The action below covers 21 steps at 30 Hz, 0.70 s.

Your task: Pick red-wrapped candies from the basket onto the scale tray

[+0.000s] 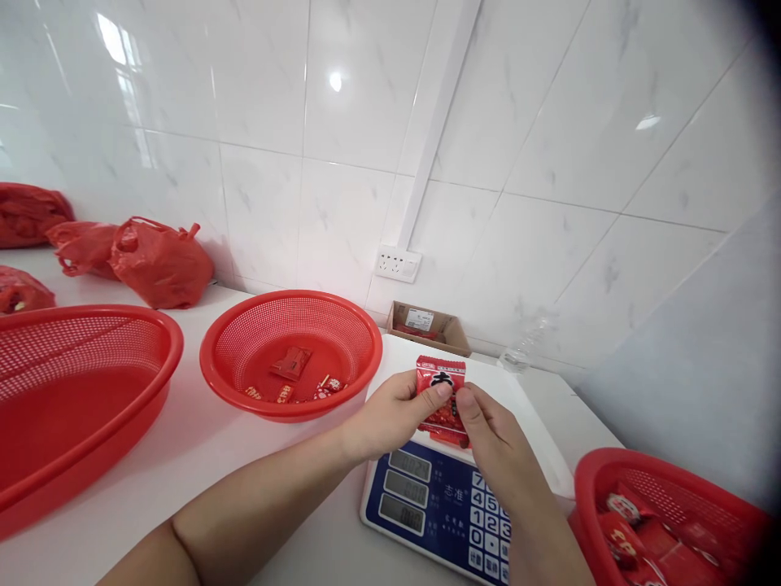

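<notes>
Both of my hands grip a small red snack packet (pixel 444 417) with black lettering, raised over the weighing scale (pixel 439 506). My left hand (pixel 399 411) is closed on the packet's left side, thumb across its front. On the opposite edge my right hand (pixel 494 431) pinches it. Under the packet, another red piece shows at its lower edge, partly hidden. The scale has a white platform and a blue panel with three displays and number keys; my right forearm covers part of the keys.
Left of the scale stands a round red basket (pixel 291 303) holding a few packets. A larger red basket (pixel 174 346) sits further left, with red plastic bags (pixel 162 260) behind. A cardboard box (pixel 455 332) and clear plastic bottle (pixel 525 346) are by the wall. Another basket (pixel 589 472) with packets stands right.
</notes>
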{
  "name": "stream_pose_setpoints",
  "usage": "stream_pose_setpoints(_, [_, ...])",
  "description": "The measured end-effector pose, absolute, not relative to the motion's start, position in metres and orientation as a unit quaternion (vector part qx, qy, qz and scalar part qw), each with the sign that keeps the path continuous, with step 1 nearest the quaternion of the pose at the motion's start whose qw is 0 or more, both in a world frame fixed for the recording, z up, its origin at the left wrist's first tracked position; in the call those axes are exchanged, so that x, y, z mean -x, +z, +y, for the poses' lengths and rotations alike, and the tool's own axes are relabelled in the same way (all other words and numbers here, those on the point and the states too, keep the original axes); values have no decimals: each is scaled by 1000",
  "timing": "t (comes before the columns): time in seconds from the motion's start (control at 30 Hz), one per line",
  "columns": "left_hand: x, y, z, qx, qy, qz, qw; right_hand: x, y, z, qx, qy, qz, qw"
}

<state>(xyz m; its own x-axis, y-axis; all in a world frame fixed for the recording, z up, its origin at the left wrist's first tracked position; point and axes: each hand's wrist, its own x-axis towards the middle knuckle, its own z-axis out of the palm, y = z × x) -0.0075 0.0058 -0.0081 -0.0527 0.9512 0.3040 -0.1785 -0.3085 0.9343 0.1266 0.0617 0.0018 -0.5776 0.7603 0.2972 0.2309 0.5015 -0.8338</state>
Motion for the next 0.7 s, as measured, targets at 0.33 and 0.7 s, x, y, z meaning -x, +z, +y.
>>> stream_pose_setpoints(0.33, [7, -12, 6, -551, 612, 372, 428, -128, 7, 58, 306, 387, -816, 300])
stream_pose_setpoints(0.7, [2, -9, 5, -537, 597, 420, 422, -131, 6, 61, 303, 397, -805, 319])
